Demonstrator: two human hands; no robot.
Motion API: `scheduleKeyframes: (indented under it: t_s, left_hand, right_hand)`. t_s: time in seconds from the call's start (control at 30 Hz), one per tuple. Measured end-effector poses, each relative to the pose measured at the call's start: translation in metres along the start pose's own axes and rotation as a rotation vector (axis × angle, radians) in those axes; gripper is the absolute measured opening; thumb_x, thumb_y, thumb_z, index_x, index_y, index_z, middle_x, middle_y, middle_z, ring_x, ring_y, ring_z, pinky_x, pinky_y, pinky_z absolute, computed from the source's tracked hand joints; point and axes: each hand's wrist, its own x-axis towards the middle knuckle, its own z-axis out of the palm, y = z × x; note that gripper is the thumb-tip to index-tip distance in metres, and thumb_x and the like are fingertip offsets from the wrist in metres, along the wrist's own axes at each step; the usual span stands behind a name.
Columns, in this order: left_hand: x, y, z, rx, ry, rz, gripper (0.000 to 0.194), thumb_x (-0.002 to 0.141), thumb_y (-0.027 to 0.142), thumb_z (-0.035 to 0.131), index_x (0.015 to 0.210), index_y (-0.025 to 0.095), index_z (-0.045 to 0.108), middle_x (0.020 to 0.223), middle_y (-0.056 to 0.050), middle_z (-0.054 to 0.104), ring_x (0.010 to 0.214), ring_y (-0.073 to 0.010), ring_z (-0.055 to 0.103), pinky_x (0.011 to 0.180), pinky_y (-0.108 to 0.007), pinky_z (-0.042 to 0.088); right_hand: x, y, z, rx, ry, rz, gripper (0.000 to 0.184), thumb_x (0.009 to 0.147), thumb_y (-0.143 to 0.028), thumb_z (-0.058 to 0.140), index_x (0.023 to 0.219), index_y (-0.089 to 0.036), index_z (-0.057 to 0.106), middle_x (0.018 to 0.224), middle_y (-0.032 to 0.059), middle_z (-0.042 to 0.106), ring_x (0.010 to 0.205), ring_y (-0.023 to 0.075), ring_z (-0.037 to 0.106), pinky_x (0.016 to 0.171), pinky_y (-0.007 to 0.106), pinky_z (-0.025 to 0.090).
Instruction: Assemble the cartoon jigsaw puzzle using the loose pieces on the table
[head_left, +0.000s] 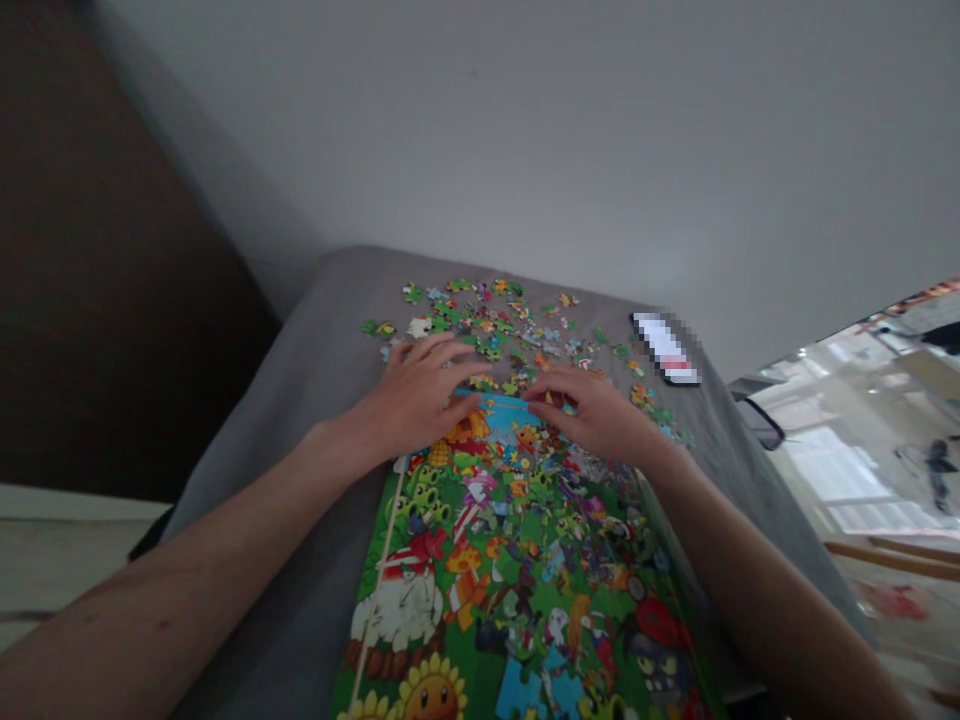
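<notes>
A colourful jigsaw board [420,560] with cartoon plants printed on it lies in front of me, many loose puzzle pieces scattered over its middle. At its far left corner my left hand [420,395] rests with fingers spread, thumb on the blue top strip. My right hand [581,405] is at the far edge, thumb and index finger pinched close together by that blue strip. Whatever may be between those fingertips is too small to make out. Beyond both hands, more jigsaw pieces [495,325] are strewn over grey cloth.
Grey cloth [337,310] covers the surface under the board. A phone [666,348] with a lit screen lies at the back right. Behind stands a pale wall [525,150], with a dark panel [112,250] on the left. A cluttered floor area [885,480] shows at right.
</notes>
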Motion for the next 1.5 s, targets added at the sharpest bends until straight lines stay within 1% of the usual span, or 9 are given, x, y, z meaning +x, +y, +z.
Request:
scheduleKeyframes:
  t_s: [0.1, 0.2, 0.37, 0.6, 0.77, 0.97, 1.13, 1.27, 1.5]
  left_hand:
    - [-0.004, 0.008, -0.008, 0.016, -0.082, 0.157, 0.028, 0.099, 0.039, 0.052, 0.121, 0.036, 0.069, 0.132, -0.003, 0.062, 0.126, -0.0275, 0.047, 0.105, -0.047, 0.034]
    - [-0.015, 0.027, -0.018, 0.053, -0.198, 0.225, 0.031, 0.101, 0.035, 0.045, 0.115, 0.030, 0.072, 0.101, -0.005, 0.067, 0.099, -0.0229, 0.057, 0.092, -0.038, 0.042]
    - [-0.030, 0.052, -0.014, 0.156, -0.193, 0.204, 0.040, 0.102, 0.048, 0.041, 0.125, 0.029, 0.067, 0.101, -0.007, 0.065, 0.096, -0.0247, 0.057, 0.084, -0.038, 0.042]
    - [-0.021, 0.037, -0.010, 0.099, -0.225, 0.165, 0.042, 0.103, 0.052, 0.036, 0.131, 0.037, 0.063, 0.099, -0.005, 0.062, 0.095, -0.0241, 0.053, 0.084, -0.038, 0.039]
    - [-0.020, 0.032, -0.008, 0.100, -0.236, 0.138, 0.043, 0.103, 0.053, 0.035, 0.128, 0.036, 0.066, 0.097, -0.005, 0.062, 0.091, -0.0232, 0.052, 0.084, -0.038, 0.038]
    - [-0.015, 0.031, -0.006, 0.135, -0.248, 0.142, 0.044, 0.102, 0.055, 0.035, 0.129, 0.039, 0.066, 0.096, -0.007, 0.060, 0.090, -0.0249, 0.050, 0.082, -0.039, 0.040]
    - [-0.014, 0.029, -0.004, 0.130, -0.223, 0.120, 0.043, 0.103, 0.053, 0.034, 0.130, 0.040, 0.065, 0.103, -0.007, 0.059, 0.096, -0.0253, 0.051, 0.087, -0.041, 0.041]
    - [-0.015, 0.024, 0.000, 0.090, -0.175, 0.114, 0.042, 0.101, 0.053, 0.037, 0.128, 0.039, 0.067, 0.105, -0.007, 0.060, 0.096, -0.0254, 0.052, 0.089, -0.042, 0.041]
    - [-0.013, 0.019, -0.010, 0.090, -0.119, 0.120, 0.044, 0.101, 0.052, 0.036, 0.133, 0.038, 0.062, 0.110, -0.008, 0.061, 0.099, -0.0282, 0.053, 0.090, -0.046, 0.041]
  right_hand:
    - [-0.028, 0.012, -0.007, 0.025, 0.006, 0.067, 0.013, 0.096, -0.023, 0.056, 0.098, -0.020, 0.068, 0.092, 0.0046, 0.070, 0.085, 0.0176, 0.063, 0.079, 0.032, 0.047]
    - [-0.048, 0.025, -0.007, 0.061, 0.030, 0.122, 0.015, 0.097, -0.028, 0.055, 0.096, -0.021, 0.068, 0.092, 0.0052, 0.070, 0.084, 0.0179, 0.063, 0.077, 0.031, 0.047]
    - [-0.060, 0.034, -0.006, 0.065, 0.034, 0.129, 0.017, 0.097, -0.029, 0.054, 0.093, -0.021, 0.068, 0.081, 0.0035, 0.067, 0.072, 0.0159, 0.060, 0.067, 0.029, 0.045]
    - [-0.068, 0.031, -0.011, 0.065, 0.072, 0.065, 0.016, 0.098, -0.027, 0.054, 0.099, -0.022, 0.069, 0.088, 0.0046, 0.070, 0.079, 0.0175, 0.064, 0.075, 0.031, 0.049]
    - [-0.069, 0.024, -0.006, -0.047, 0.146, -0.004, 0.022, 0.098, -0.026, 0.053, 0.112, -0.024, 0.069, 0.107, 0.0083, 0.069, 0.104, 0.0243, 0.061, 0.093, 0.042, 0.048]
    - [-0.065, 0.008, 0.009, -0.163, 0.058, -0.033, 0.032, 0.100, -0.037, 0.052, 0.128, -0.028, 0.064, 0.133, 0.0085, 0.059, 0.123, 0.0303, 0.047, 0.106, 0.053, 0.040]
    - [-0.064, 0.003, 0.018, -0.195, -0.022, -0.029, 0.041, 0.101, -0.039, 0.049, 0.139, -0.025, 0.056, 0.143, 0.0114, 0.051, 0.129, 0.0331, 0.041, 0.110, 0.055, 0.037]
    - [-0.065, 0.008, 0.009, -0.193, 0.040, 0.024, 0.050, 0.100, -0.040, 0.051, 0.147, -0.025, 0.046, 0.144, 0.0117, 0.051, 0.128, 0.0331, 0.043, 0.109, 0.057, 0.037]
    - [-0.068, 0.021, 0.002, -0.225, 0.081, 0.074, 0.031, 0.098, -0.037, 0.056, 0.123, -0.025, 0.069, 0.137, 0.0112, 0.056, 0.124, 0.0322, 0.045, 0.105, 0.055, 0.038]
